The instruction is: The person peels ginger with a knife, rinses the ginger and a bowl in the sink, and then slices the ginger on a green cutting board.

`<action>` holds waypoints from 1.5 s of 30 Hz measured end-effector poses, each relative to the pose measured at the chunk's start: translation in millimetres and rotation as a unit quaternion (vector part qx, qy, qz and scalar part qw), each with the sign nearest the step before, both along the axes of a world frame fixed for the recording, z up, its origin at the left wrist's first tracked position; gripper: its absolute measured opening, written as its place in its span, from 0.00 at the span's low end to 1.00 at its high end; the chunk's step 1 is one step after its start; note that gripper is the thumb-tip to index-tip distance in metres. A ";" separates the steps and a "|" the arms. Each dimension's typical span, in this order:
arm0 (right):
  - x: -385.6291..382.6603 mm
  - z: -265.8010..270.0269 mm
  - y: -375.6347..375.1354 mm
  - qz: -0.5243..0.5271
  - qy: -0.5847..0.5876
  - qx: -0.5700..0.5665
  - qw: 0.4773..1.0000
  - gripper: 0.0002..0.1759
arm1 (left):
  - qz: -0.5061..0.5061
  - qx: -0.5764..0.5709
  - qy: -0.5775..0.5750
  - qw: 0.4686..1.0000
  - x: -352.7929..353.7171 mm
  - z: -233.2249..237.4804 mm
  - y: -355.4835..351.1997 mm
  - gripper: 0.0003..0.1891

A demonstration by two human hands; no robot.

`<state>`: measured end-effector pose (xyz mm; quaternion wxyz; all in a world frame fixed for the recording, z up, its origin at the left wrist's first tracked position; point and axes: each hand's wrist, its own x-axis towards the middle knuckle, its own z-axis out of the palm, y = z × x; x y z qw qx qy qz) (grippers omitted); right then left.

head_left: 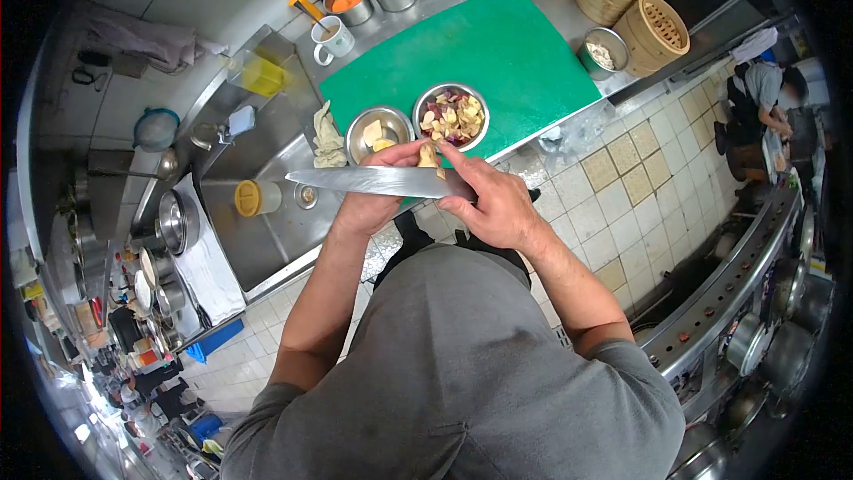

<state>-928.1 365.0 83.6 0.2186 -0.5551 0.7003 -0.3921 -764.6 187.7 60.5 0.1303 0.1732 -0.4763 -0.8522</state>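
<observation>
My right hand is wrapped around the handle of a large kitchen knife. The broad blade points left and crosses over my left hand, hiding part of it. Between the fingers of that left hand is a knobbly, tan piece of ginger, close to the blade and my right index finger. Just beyond my hands, a metal bowl holds a few pale yellow peeled pieces. Beside it on the right, another metal bowl is heaped with yellow and purplish-brown bits.
Both bowls stand at the near edge of a green cutting board. A crumpled cloth lies left, beside a sink. Behind are a white mug and bamboo steamers. Another person works far right.
</observation>
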 end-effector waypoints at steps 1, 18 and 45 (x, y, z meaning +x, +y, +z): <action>-0.6 0.1 1.0 0.005 -0.010 0.015 1.000 0.44 | 0.000 -0.009 -0.010 1.000 -0.3 -1.7 1.3 0.29; -4.7 -7.5 -6.9 0.006 -0.002 0.041 0.999 0.42 | -0.002 0.053 -0.014 0.998 -0.9 -12.9 -7.1 0.31; -37.4 -88.0 -65.7 -0.018 -0.207 0.045 0.977 0.37 | 0.020 0.012 -0.092 0.996 -14.5 -38.1 -23.5 0.23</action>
